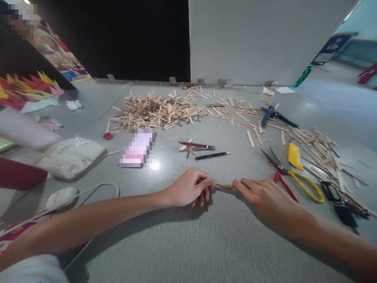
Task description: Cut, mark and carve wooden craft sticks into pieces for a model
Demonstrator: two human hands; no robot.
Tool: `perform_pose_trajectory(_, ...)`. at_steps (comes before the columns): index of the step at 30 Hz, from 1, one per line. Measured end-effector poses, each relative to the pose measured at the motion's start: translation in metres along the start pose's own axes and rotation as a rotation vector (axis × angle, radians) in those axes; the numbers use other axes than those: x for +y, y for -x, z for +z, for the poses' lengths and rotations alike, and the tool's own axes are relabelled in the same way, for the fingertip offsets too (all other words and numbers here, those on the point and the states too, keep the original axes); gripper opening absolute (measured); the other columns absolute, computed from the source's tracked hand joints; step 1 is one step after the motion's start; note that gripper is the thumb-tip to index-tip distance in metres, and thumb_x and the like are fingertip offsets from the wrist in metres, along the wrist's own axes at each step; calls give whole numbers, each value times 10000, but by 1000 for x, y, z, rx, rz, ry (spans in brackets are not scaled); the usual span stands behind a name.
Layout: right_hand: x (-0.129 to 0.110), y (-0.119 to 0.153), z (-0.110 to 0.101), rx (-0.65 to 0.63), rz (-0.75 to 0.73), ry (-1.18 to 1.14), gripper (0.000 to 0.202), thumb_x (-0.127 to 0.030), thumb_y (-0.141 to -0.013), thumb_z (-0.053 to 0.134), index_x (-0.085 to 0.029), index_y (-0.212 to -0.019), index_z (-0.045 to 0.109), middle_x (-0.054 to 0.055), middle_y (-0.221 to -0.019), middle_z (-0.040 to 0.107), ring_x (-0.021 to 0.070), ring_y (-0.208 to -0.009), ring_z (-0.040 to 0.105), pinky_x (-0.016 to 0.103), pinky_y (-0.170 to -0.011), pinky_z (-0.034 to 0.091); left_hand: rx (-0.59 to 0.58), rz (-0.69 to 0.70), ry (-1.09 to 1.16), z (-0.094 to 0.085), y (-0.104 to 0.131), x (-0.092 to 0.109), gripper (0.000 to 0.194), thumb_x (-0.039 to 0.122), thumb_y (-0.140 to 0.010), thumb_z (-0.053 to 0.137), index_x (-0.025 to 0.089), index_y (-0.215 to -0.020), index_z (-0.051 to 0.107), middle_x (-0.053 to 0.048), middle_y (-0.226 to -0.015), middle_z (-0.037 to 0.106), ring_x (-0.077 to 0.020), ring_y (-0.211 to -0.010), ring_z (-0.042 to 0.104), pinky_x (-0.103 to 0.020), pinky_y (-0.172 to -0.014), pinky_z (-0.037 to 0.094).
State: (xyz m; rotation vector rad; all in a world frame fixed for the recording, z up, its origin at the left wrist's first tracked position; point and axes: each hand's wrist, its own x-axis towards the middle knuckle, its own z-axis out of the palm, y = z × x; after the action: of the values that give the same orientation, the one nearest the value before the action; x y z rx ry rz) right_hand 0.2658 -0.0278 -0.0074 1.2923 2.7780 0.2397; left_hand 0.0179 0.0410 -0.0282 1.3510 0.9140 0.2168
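At the far left, a clear plastic packet (72, 158) lies on the grey table (165, 251), with a white rounded case (61, 197) and a white cable (101, 184) nearer the person. Next comes a small red piece (108, 136), then a pink, blurred-out slab (138, 150), with a heap of wooden sticks (159, 112) behind it. Near the middle, the left hand (190, 189) pinches the left end of a thin wooden strip (223, 185) between thumb and fingers. Beyond the strip lie a dark red pen (197, 145), resting across a few crossed sticks (186, 147), and a black pen (212, 155). The right hand (260, 193), well apart from the left, has its fingertips on the strip's right end; its thumb is hidden, so I cannot tell whether it clamps. Just past it are yellow-handled scissors (306, 186), a yellow cutter (294, 156) and scattered sticks (321, 149).
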Motion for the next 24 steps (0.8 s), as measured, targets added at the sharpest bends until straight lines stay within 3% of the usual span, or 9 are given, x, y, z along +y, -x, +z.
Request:
perform_pose_trajectory(10,-4,7,15,93,-5,-64,317,75,-982,416,-168,-1009,618,13,-744,712,162,-523,654,306,-522,306,12,1,-14,2,0,0,362,362,-1076,541,182,-767,593,-1,-615,644,-101,-433,576,-159,-348,404)
perform_pose_trajectory(16,-9,5,11,76,5,42,352,115,-908,438,-166,-993,631,10,-708,689,161,-508,636,308,-510,305,23,14,-59,4,0,0,359,254,-1085,480,184,-747,579,0,-599,637,-89,-415,559,-136,-330,393)
perform_pose_trajectory(24,-26,-4,-3,45,30,304,301,63,-876,494,-180,-932,663,13,-616,646,176,-454,600,340,-482,224,46,100,-121,6,0,-8,358,265,-1070,473,185,-742,590,25,-542,603,-99,-394,562,-141,-340,416)
